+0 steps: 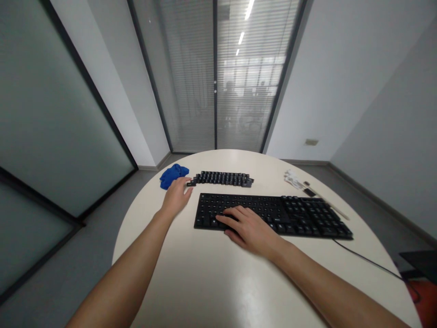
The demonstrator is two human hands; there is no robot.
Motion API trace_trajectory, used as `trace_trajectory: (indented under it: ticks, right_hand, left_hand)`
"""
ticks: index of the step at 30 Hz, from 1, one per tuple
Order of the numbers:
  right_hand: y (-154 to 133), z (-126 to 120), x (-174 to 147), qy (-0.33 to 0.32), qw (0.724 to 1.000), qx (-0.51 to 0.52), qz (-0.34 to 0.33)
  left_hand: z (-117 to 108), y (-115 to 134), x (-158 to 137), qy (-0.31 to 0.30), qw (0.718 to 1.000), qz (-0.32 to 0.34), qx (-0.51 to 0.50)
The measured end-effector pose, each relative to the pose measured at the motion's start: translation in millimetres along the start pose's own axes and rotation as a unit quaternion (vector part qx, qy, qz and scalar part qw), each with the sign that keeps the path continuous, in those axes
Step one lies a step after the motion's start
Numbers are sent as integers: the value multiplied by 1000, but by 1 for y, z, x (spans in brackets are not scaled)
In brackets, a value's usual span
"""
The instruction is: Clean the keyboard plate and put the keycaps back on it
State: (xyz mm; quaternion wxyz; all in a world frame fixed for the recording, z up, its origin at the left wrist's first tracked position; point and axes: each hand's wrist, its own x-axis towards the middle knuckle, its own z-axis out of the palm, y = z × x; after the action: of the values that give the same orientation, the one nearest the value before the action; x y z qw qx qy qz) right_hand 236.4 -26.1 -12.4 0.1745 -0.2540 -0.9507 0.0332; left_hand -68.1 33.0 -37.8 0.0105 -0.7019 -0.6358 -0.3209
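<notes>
My left hand (175, 197) is at the left end of a group of loose black keycaps (223, 178). A wide black keycap (191, 184) sits between its finger and thumb tips. My right hand (247, 228) lies over the left half of a black keyboard (273, 205), fingers spread and the index fingertip on the lower row. Much of the keyboard's left and middle shows bare key sockets, while its right side and part of the bottom row carry keycaps. My right palm hides part of the front edge.
A crumpled blue cloth (173, 176) lies beside my left hand. At the right are white scraps (292, 178), a small black piece (309, 192) and a thin pale stick (336, 209). The keyboard's cable (368, 259) runs over the round table (205, 282) to the right edge.
</notes>
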Motion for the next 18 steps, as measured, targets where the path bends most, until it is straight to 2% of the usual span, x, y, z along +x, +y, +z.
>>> trace_trajectory:
  ticks: [9,18]
  right_hand:
    - [0,0,0,-3,1000,1,0]
    - [1,-1,-1,8,1000,4,-5]
  left_hand:
    - [4,1,-3,-27,998,-26,55]
    - [2,3,-3,-35,998,-48,35]
